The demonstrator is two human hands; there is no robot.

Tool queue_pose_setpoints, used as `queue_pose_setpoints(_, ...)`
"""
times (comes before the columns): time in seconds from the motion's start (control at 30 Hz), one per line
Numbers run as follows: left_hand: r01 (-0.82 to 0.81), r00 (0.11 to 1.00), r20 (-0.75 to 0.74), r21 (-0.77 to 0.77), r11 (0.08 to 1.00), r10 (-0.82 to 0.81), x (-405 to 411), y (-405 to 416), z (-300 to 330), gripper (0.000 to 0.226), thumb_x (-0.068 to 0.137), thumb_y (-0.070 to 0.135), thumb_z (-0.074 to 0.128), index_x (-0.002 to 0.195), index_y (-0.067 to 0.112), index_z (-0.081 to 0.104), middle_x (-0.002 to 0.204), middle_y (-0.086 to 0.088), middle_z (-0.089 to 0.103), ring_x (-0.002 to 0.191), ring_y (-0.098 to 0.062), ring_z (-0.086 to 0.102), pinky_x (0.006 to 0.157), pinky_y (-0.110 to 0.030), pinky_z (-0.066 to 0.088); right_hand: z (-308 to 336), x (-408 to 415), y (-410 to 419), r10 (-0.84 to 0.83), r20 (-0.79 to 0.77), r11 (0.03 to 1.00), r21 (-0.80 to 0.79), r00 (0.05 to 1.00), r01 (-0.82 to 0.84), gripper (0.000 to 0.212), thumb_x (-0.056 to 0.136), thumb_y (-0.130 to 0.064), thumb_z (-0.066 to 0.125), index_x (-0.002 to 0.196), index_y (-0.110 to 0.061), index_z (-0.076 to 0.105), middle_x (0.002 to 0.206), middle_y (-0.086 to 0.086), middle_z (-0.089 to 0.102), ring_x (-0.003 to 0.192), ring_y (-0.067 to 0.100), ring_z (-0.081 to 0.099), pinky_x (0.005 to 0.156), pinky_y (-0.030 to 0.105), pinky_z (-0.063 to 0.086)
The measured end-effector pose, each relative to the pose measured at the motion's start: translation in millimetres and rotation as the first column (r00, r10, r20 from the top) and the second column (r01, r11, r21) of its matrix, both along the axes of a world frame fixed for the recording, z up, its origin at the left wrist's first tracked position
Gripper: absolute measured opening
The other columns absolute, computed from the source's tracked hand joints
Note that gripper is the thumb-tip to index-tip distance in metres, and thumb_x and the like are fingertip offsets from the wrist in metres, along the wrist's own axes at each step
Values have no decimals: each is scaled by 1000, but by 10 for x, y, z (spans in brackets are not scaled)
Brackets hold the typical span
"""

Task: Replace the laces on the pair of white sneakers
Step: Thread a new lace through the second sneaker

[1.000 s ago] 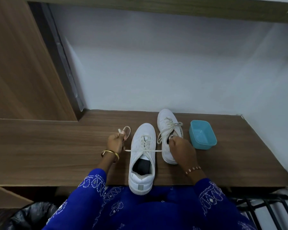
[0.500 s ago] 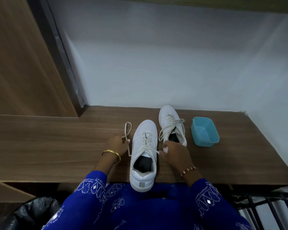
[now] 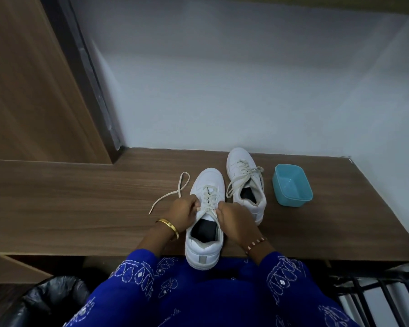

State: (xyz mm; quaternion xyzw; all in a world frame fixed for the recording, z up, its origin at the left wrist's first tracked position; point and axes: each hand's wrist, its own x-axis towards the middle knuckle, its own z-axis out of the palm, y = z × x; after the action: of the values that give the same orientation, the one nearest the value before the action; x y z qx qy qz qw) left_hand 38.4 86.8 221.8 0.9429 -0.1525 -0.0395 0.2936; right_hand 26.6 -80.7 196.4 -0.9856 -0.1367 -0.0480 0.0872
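Note:
Two white sneakers stand on the wooden table (image 3: 80, 208). The near sneaker (image 3: 204, 232) has its heel over the table's front edge; a cream lace (image 3: 209, 199) is threaded through its eyelets. My left hand (image 3: 183, 212) pinches the lace at the sneaker's left side, and the lace's loose end (image 3: 172, 194) trails in a loop to the left on the wood. At the top eyelets on the right side, my right hand (image 3: 236, 220) pinches the other end. The far sneaker (image 3: 246, 185) lies behind, laced, its ends loose.
A light blue plastic tub (image 3: 292, 185) sits right of the far sneaker. A white wall rises behind the table and a wooden panel (image 3: 33, 90) stands at the left. A black bin bag (image 3: 40, 300) is below left, a dark metal rack (image 3: 378, 291) below right.
Both hands have moved inward from holding the lace stretched sideways to the near sneaker's top eyelets. The lace's left end has dropped onto the table.

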Motion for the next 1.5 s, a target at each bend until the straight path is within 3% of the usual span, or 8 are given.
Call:
queue_pose_setpoints(0.1, 46, 999, -10, 127, 991, -45, -3, 5, -4, 13, 90, 5, 43, 89, 18, 45, 94, -11, 60, 87, -27, 53, 57, -22, 18, 46, 5, -19, -21, 55, 995, -94, 998, 26, 17, 62, -22, 59, 49, -19, 50, 38, 2, 47, 35, 17, 49, 36, 28, 38)
queue_pose_setpoints(0.27, 29, 999, -18, 140, 990, -27, 31, 16, -147, 17, 94, 13, 41, 100, 7, 56, 97, -14, 63, 90, -31, 56, 58, -24, 20, -35, 8, -48, -43, 166, 991, -115, 985, 63, 23, 70, -22, 49, 47, -20, 49, 36, 0, 47, 34, 17, 48, 39, 28, 40)
queue_pose_setpoints(0.4, 8, 996, -86, -16, 1000, -9, -21, 14, -298, 49, 84, 34, 28, 92, -4, 57, 85, -24, 64, 78, -36, 58, 60, -27, 26, -84, -19, -74, -58, 66, 998, 24, 996, 57, 27, 76, -23, 51, 51, -13, 50, 41, 3, 51, 38, 21, 50, 41, 33, 41)
queue_pose_setpoints(0.5, 18, 991, -134, -83, 996, -29, -30, -2, -317, 36, 88, 29, 36, 79, 1, 57, 75, -18, 61, 68, -26, 49, 60, -26, 25, -84, 2, -126, -132, -113, 926, 342, 985, 163, 37, 91, -21, 46, 55, -12, 44, 57, 12, 54, 57, 24, 51, 59, 37, 41)
queue_pose_setpoints(0.7, -202, 955, -285, -431, 879, 79, 38, 12, -127, 41, 95, 10, 46, 54, 15, 43, 50, 9, 46, 44, 3, 46, 55, -15, 36, 258, -28, -128, -48, -431, 331, 844, 901, 421, 35, 93, -9, 52, 58, -6, 51, 45, -6, 48, 41, 0, 42, 45, 9, 35)
queue_pose_setpoints(1.0, -358, 913, -409, -798, 484, 0, 128, 10, 279, 36, 98, 13, 38, 65, 10, 53, 56, 4, 65, 55, -6, 61, 56, -19, 47, 533, 52, -70, 170, -356, -248, 887, 919, 390, 29, 94, -5, 43, 67, -1, 55, 64, 7, 67, 71, 17, 62, 80, 31, 49)
queue_pose_setpoints(1.33, -365, 898, -386, -921, 135, -210, 132, -159, 550, 26, 97, 10, 37, 82, 7, 58, 76, -2, 72, 72, -13, 69, 78, -28, 55, 850, 127, -108, 205, -244, -310, 903, 948, 299, 36, 92, -5, 44, 58, -7, 55, 67, 13, 52, 62, 18, 57, 66, 28, 49)
queue_pose_setpoints(1.5, -260, 939, -324, -886, 384, -111, 157, -270, 580, 25, 96, 9, 42, 83, 10, 63, 70, 1, 58, 44, -3, 48, 48, -15, 45, 906, 104, -135, 143, -283, -81, 952, 948, 296, 30, 93, -4, 45, 65, -8, 55, 54, -5, 56, 60, 10, 51, 68, 28, 41)
